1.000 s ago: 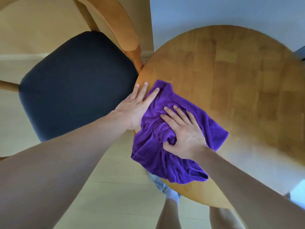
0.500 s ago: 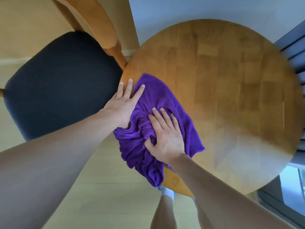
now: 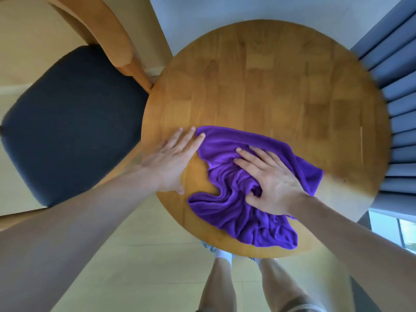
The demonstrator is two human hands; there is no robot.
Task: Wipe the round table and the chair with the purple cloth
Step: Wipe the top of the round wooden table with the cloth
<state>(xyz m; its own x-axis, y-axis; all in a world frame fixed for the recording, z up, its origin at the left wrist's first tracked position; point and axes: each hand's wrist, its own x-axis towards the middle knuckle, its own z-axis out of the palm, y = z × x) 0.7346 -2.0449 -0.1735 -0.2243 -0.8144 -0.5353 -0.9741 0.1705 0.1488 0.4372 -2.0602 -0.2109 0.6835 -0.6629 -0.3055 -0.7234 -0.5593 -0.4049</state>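
Note:
The purple cloth [image 3: 234, 203] lies crumpled on the near part of the round wooden table [image 3: 270, 91]. My right hand [image 3: 270, 179] presses flat on the cloth's middle, thumb tucked into a fold, fingers spread toward the left. My left hand [image 3: 173, 158] rests palm down on the bare wood at the table's left edge, with one fingertip touching the cloth's upper left corner. The chair [image 3: 69, 122], with a dark padded seat and a curved wooden back, stands to the left of the table, its back rail touching the table's rim.
A blue-grey pleated curtain [image 3: 403, 104] hangs right of the table, over a window at lower right. A pale wall [image 3: 225, 12] stands behind the table. My legs [image 3: 220, 287] and socked feet stand on the light wooden floor below the near rim.
The cloth and my right hand have slid rightward, from overhanging the left rim to lying fully on the tabletop. My left hand has come off the cloth onto bare wood.

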